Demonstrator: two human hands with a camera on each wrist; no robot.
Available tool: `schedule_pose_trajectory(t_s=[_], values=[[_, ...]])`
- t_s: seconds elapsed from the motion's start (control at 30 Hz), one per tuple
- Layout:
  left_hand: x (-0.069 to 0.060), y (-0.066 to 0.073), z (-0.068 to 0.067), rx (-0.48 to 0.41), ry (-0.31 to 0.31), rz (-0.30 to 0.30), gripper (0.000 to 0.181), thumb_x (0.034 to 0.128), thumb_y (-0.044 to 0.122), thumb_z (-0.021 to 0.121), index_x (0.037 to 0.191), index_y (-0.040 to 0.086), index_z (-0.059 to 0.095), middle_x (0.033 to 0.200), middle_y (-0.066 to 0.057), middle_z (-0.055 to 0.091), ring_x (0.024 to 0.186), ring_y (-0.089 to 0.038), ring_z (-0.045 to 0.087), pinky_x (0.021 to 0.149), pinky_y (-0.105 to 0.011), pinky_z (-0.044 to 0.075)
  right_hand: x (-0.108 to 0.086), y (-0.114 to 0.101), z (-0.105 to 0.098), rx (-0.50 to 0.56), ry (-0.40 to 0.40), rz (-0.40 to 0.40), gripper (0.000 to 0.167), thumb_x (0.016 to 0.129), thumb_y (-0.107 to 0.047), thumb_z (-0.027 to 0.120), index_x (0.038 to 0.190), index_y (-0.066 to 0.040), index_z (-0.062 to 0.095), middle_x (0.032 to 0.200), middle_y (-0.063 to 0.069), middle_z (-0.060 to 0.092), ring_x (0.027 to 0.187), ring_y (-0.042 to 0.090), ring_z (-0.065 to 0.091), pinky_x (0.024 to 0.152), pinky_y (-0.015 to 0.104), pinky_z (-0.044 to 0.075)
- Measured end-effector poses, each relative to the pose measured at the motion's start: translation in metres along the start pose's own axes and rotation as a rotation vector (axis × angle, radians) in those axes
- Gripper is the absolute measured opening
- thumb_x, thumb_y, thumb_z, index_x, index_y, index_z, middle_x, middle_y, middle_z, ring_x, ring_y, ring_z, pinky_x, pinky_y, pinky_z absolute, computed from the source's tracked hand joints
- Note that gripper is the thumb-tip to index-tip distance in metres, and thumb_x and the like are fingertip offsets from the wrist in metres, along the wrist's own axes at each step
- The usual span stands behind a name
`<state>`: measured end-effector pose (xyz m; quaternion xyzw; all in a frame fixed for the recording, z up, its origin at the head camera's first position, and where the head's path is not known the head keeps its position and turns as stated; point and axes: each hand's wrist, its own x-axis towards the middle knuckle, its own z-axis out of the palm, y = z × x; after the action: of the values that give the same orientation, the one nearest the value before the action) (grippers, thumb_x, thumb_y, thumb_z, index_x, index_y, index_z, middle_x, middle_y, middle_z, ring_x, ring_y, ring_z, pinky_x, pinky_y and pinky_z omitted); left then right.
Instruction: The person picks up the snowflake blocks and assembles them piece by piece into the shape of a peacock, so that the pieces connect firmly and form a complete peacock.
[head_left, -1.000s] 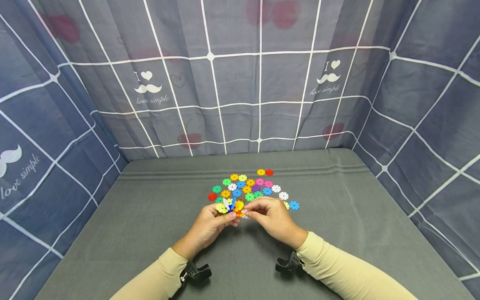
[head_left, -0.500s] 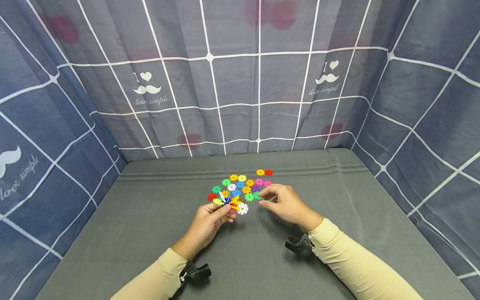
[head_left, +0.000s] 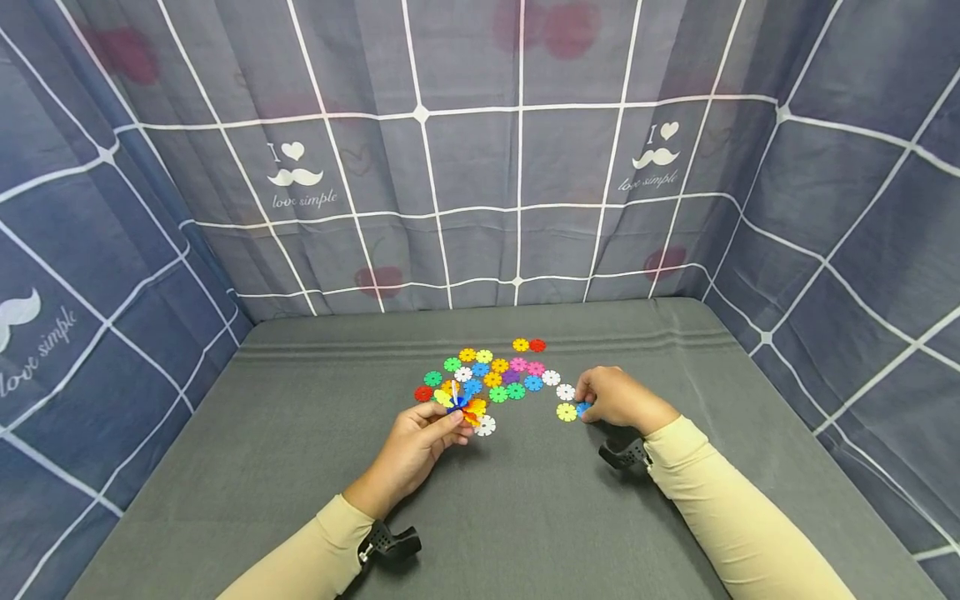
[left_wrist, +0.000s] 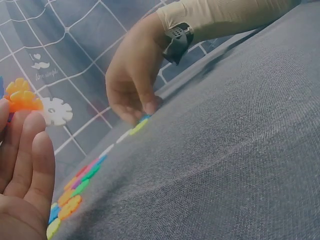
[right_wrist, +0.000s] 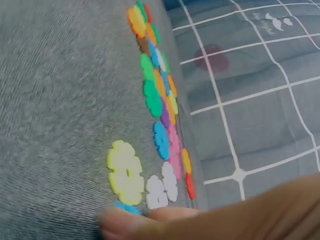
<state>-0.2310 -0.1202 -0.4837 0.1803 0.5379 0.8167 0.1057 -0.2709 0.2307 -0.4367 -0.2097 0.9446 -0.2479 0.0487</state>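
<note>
My left hand [head_left: 426, 435] pinches a cluster of joined flower-shaped discs, with a dark blue centre, yellow and orange pieces [head_left: 476, 408] and a white disc [head_left: 485, 426] at its right side. In the left wrist view the same white disc [left_wrist: 57, 111] stands out past the raised fingers. At the right end of the spread discs, my right hand [head_left: 624, 400] has thumb and fingertips on a blue disc [head_left: 582, 409], partly covered by them. A pale yellow disc [head_left: 566, 412] lies just left of it, also large in the right wrist view [right_wrist: 125, 172].
Many coloured discs lie flat on the grey cloth [head_left: 495, 517] beyond the hands, among them green [head_left: 516, 391], pink [head_left: 536, 368] and purple ones. A yellow and a red disc [head_left: 537, 345] lie farther back. Checked curtains [head_left: 480, 167] rise around the table.
My right hand has moved right, away from the cluster, to the blue disc, uncovering discs it had hidden. The white disc shows at the cluster's side. My left hand keeps its hold, the cluster slightly turned.
</note>
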Motion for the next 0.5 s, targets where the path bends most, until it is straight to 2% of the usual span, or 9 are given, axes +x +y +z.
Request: schedule_pose_trajectory(t_s=[0.1, 0.2, 0.3, 0.4, 0.5], values=[[0.0, 0.0, 0.0, -0.002, 0.006, -0.001, 0.006, 0.1019, 0.001, 0.068, 0.097, -0.002, 0.068, 0.092, -0.016, 0.072, 0.088, -0.028, 0.073, 0.083, -0.041, 0.061, 0.0, 0.001, -0.003, 0.031, -0.029, -0.015, 0.026, 0.075, 0.002, 0.09, 0.087, -0.009, 0.071, 0.078, -0.001, 0.06, 0.074, 0.014, 0.054, 0.072, 0.035, 0.049], [0.0, -0.001, -0.001, 0.0, 0.006, -0.007, 0.003, 0.1012, 0.0, 0.069, 0.1, -0.003, 0.068, 0.093, -0.017, 0.072, 0.088, -0.029, 0.073, 0.082, -0.041, 0.06, 0.0, -0.003, -0.006, 0.129, 0.013, -0.061, 0.019, 0.082, 0.003, 0.086, 0.089, -0.008, 0.072, 0.075, -0.002, 0.061, 0.068, 0.015, 0.057, 0.066, 0.034, 0.052], [0.0, -0.002, -0.001, 0.019, -0.013, -0.018, 0.004, 0.101, -0.002, 0.068, 0.105, -0.002, 0.068, 0.096, -0.017, 0.073, 0.09, -0.031, 0.074, 0.082, -0.04, 0.06, 0.0, -0.019, -0.002, 0.355, 0.069, -0.122, 0.012, 0.089, 0.004, 0.081, 0.097, -0.002, 0.074, 0.076, 0.002, 0.067, 0.065, 0.021, 0.066, 0.064, 0.04, 0.06], [0.0, -0.003, -0.001, 0.051, -0.041, -0.015, 0.009, 0.1009, -0.003, 0.068, 0.11, -0.004, 0.068, 0.098, -0.017, 0.074, 0.092, -0.032, 0.074, 0.081, -0.039, 0.06, 0.001, -0.043, 0.009, 0.611, 0.063, -0.212, 0.012, 0.095, 0.002, 0.076, 0.106, 0.005, 0.072, 0.085, 0.013, 0.072, 0.072, 0.031, 0.072, 0.068, 0.051, 0.062], [0.0, -0.003, 0.0, 0.076, -0.059, -0.001, 0.012, 0.1009, -0.004, 0.067, 0.112, -0.007, 0.068, 0.098, -0.017, 0.075, 0.091, -0.032, 0.074, 0.081, -0.039, 0.061, 0.001, -0.067, 0.021, 0.743, 0.037, -0.285, 0.013, 0.097, 0.002, 0.074, 0.109, 0.006, 0.071, 0.091, 0.02, 0.073, 0.078, 0.034, 0.074, 0.073, 0.055, 0.061]])
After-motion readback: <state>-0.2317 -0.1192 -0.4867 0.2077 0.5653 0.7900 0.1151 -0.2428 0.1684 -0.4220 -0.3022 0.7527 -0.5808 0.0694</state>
